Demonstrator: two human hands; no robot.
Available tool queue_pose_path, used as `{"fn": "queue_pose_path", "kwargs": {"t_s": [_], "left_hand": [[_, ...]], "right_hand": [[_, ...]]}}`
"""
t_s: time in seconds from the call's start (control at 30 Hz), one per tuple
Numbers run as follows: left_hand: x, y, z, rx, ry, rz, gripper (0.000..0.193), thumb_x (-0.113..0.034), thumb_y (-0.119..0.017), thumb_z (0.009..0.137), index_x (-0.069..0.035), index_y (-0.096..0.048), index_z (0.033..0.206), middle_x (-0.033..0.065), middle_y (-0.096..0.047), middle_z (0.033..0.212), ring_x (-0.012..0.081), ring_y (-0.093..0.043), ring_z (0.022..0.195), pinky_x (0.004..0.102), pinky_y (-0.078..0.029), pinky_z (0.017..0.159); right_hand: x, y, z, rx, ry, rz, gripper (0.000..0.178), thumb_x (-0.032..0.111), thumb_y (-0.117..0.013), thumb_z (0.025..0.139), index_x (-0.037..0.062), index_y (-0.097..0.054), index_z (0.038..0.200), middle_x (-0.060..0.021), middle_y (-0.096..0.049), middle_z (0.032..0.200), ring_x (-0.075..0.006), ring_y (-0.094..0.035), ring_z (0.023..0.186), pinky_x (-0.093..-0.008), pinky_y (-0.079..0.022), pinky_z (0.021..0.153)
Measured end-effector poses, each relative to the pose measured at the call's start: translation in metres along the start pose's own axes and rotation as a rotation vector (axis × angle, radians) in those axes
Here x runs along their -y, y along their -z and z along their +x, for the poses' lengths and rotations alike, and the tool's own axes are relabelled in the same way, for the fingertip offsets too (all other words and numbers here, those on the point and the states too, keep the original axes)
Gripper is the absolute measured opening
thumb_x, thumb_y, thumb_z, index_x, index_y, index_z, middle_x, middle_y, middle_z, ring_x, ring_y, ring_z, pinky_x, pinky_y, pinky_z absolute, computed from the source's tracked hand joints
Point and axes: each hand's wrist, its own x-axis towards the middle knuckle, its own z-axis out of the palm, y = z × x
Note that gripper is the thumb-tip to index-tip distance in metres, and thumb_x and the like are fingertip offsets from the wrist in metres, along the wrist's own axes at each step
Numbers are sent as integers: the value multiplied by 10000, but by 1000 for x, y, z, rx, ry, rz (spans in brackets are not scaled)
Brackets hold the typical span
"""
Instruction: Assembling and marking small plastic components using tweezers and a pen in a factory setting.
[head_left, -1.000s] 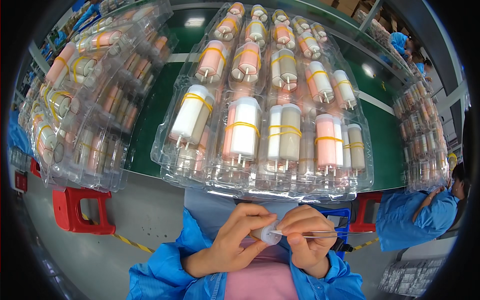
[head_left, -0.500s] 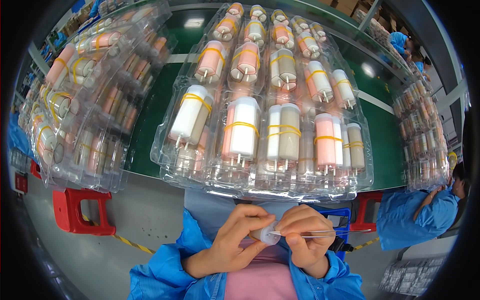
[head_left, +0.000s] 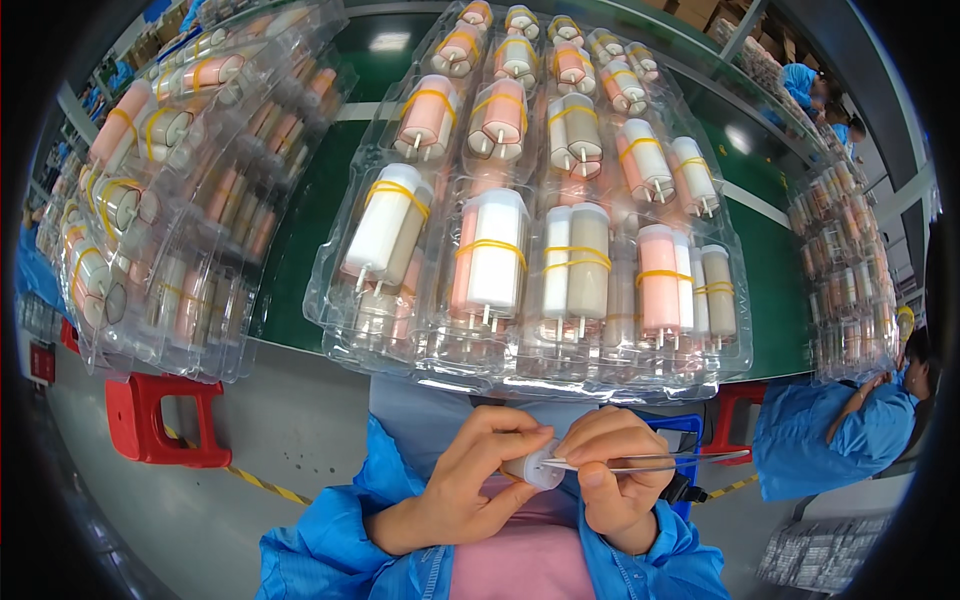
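My left hand is closed around a small cylinder with a translucent whitish end, pinched between thumb and fingers. In my right hand is a pair of metal tweezers. Their tips touch or nearly touch the cylinder's end face; contact is too small to tell. Both hands are close together in front of my chest. Just beyond them a clear plastic tray holds rows of white, pink and grey-beige cylinders with thin white stems, bundled by yellow rubber bands.
Stacked clear trays of similar cylinders stand at left and right on the green worktable. A red stool is at lower left. Behind my right hand is a blue crate. A person in blue sits at right.
The tweezers have tilted slightly at the cylinder's end and their metal shows broader. The view has shifted a little; both hands keep their grip.
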Motion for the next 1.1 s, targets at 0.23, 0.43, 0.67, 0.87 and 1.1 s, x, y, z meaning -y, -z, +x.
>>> {"fn": "queue_pose_path", "kwargs": {"t_s": [0.23,0.43,0.67,0.87,1.1], "left_hand": [[3,0,0,-11,-2,2,473,34,-703,733,68,-516,1166,200,-489,1132,182,-557,911,224,-476,671],[0,0,-1,-11,29,-6,464,33,-699,731,69,-519,1158,204,-496,1126,205,-559,937,253,-483,718],[-4,-1,2,-37,29,4,474,69,-691,697,47,-552,1149,195,-508,1114,249,-560,950,281,-509,732],[-5,-1,0,-44,64,-13,491,90,-686,677,36,-567,1150,186,-508,1115,267,-556,956,302,-515,757],[-4,-2,-2,-46,87,-52,502,91,-686,669,36,-566,1153,187,-508,1118,271,-557,959,309,-513,764]], "right_hand": [[-1,0,0,25,-15,-47,101,58,-676,789,-22,-630,830,-140,-649,780,-201,-608,643,-283,-477,570],[-3,-2,-3,-32,-4,5,97,53,-673,790,-21,-625,830,-145,-647,781,-202,-607,648,-278,-470,564],[-5,-1,-3,-20,21,-21,95,55,-671,788,-17,-626,831,-141,-645,787,-193,-601,636,-267,-458,543],[-3,0,-1,10,27,-53,97,51,-676,778,-15,-624,827,-134,-644,771,-196,-602,629,-269,-459,534],[-5,0,-1,17,41,-21,96,52,-677,781,-15,-621,821,-128,-642,753,-213,-605,631,-285,-468,549]]}}
